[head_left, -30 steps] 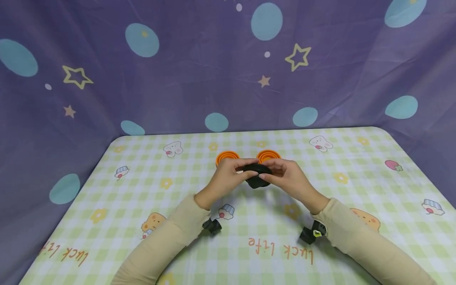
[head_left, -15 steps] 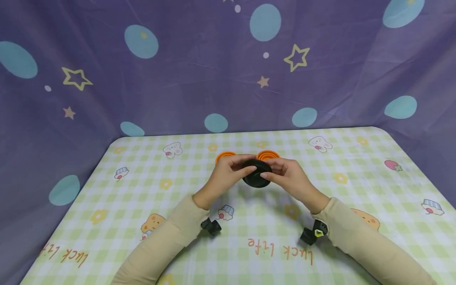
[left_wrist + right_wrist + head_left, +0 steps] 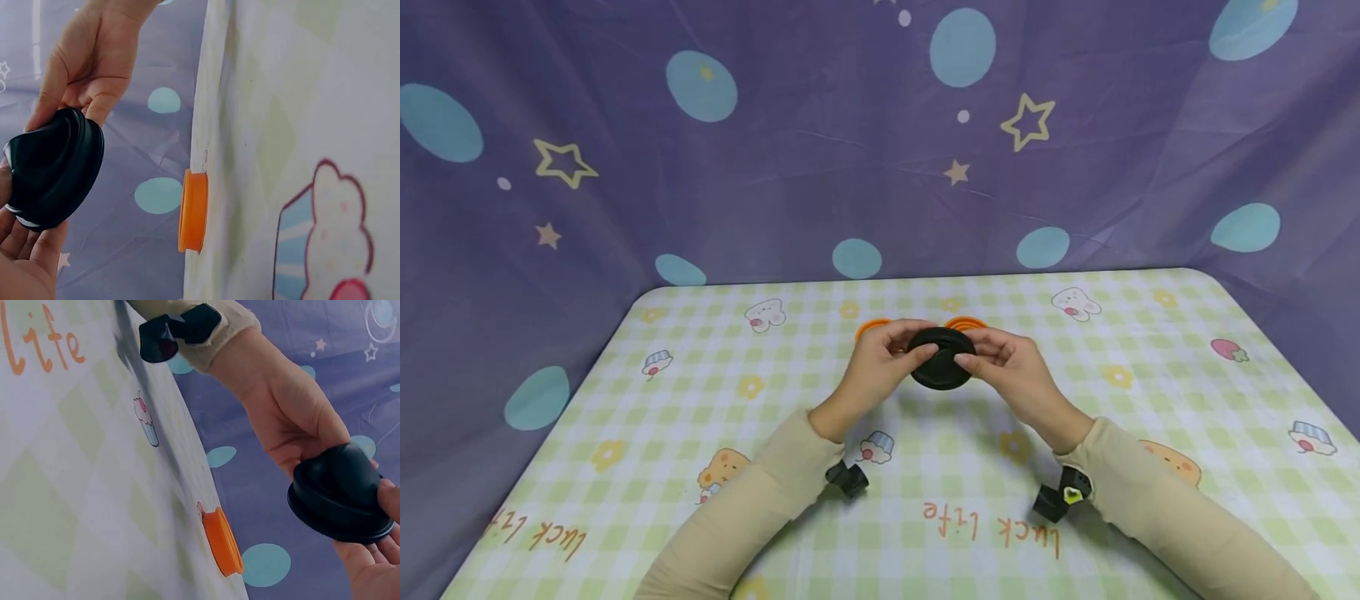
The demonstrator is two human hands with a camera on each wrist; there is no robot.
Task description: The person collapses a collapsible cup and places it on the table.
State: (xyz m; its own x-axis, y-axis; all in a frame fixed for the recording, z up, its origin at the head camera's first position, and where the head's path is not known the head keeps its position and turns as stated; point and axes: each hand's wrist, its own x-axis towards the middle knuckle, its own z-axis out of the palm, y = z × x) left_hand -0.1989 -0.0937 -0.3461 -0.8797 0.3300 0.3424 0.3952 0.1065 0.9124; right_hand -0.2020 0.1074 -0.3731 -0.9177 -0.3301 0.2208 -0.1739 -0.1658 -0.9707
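Observation:
A black round lid point(image 3: 942, 373) is held up above the table in the head view, between both hands. It looks like a domed coffee-cup lid with a stepped rim. My left hand point(image 3: 874, 371) pinches its left side, thumb on the near face and fingers behind. On the other side my right hand point(image 3: 1017, 375) grips the right edge the same way. In the left wrist view the lid point(image 3: 53, 169) tilts, its raised part turned away from the rim. The right wrist view shows the lid point(image 3: 340, 494) with its rim downward. Fingers behind it are partly hidden.
Two orange ringed round pieces, like collapsed cups, lie beyond the hands: a left one point(image 3: 871, 327) and a right one point(image 3: 967, 323), both partly covered. A checked cloth point(image 3: 820, 533) covers the table; a purple curtain point(image 3: 805, 167) hangs behind its far edge.
The black lid has been tipped so its broad round face shows toward the head camera. Both hands keep their hold and have shifted slightly; the lid covers more of the right orange piece.

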